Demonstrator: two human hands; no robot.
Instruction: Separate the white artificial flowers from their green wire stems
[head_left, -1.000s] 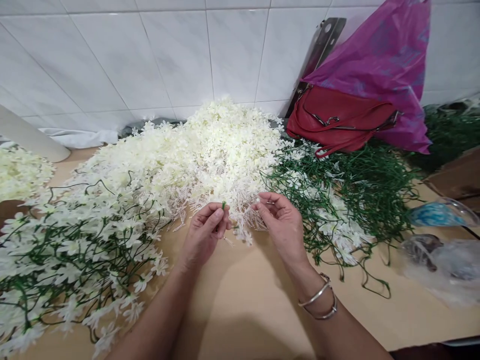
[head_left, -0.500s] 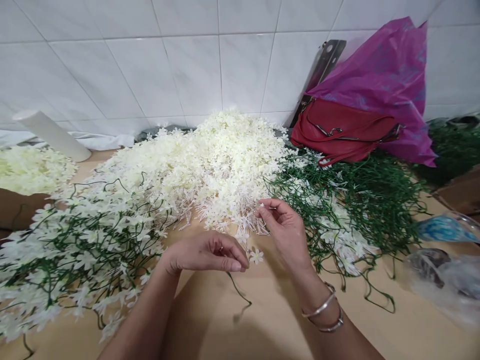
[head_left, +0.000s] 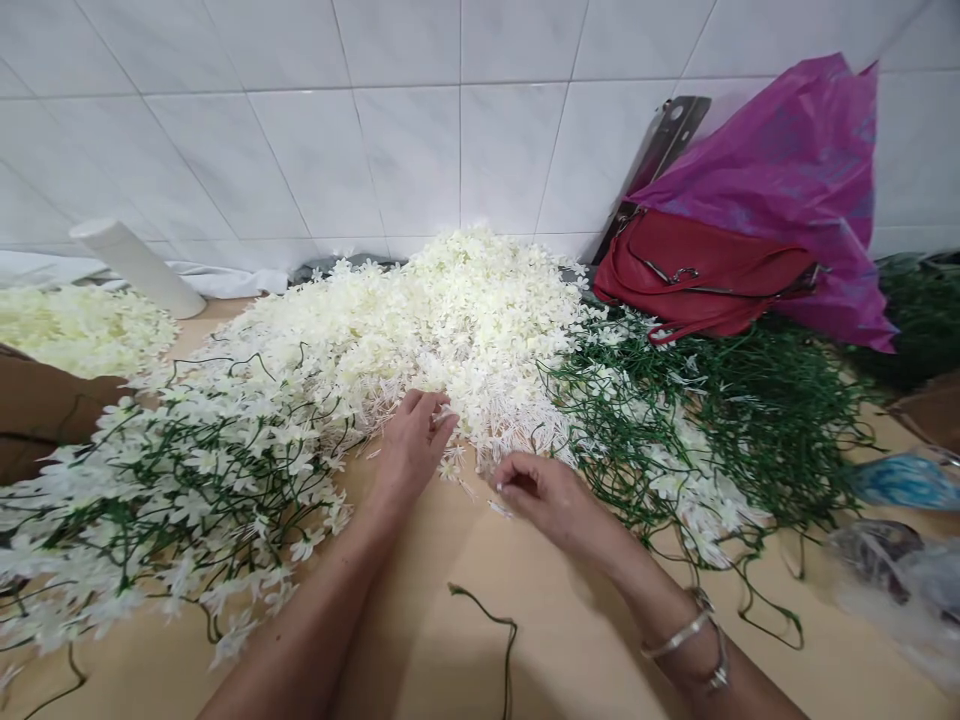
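Observation:
My left hand (head_left: 412, 450) reaches to the front edge of a heap of white artificial flowers (head_left: 472, 310), its thumb and fingers closed on what looks like a white flower. To its right, my right hand (head_left: 547, 500) hovers low over the table with fingers curled together; a tiny white bit shows at the fingertips, too small to name. A few loose white pieces (head_left: 499, 509) lie beside those fingertips. Closer to me, a single green wire-like stem (head_left: 491, 618) rests on the table (head_left: 435, 570).
Flowers on green stems (head_left: 202, 460) pile up at left. Green stems (head_left: 780, 400) cover the right, below a red handbag (head_left: 705, 265) and a purple plastic bag (head_left: 795, 180). A white roll (head_left: 142, 270) leans at back left. Clear plastic (head_left: 900, 560) lies far right.
My left hand has moved forward to the flower heap. My right hand has come back toward me, lower over the table. The green stem, earlier below my left hand, now lies on the table.

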